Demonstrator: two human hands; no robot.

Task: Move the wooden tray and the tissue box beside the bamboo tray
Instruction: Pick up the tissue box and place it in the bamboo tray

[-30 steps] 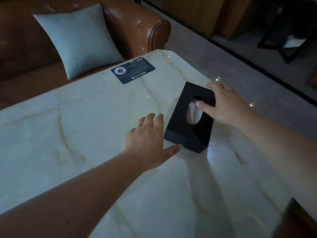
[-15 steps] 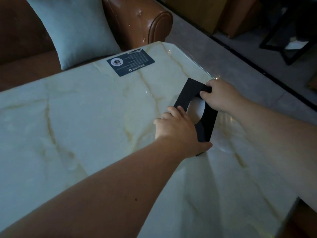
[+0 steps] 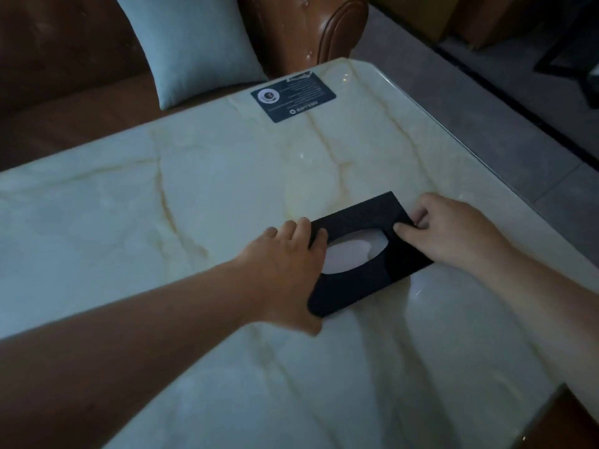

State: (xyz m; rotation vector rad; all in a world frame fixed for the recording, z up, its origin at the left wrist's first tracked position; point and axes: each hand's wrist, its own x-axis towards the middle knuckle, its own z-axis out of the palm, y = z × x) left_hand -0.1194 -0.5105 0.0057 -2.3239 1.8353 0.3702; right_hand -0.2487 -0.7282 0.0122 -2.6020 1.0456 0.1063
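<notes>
Tissue box (image 3: 363, 254), black with an oval opening on top, lies on the pale marble surface (image 3: 194, 196) near its right edge. Left hand (image 3: 285, 270) is clamped on the box's near-left end; right hand (image 3: 453, 234) grips its far-right end. Farther back, a dark card (image 3: 293, 96) lies flat on the surface. Beyond it, a cushion (image 3: 191, 43) rests on a brown sofa (image 3: 64, 59).

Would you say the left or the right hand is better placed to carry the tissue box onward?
Neither alone: the left hand grips one end of the tissue box, the right hand the other, so probably both.
</notes>
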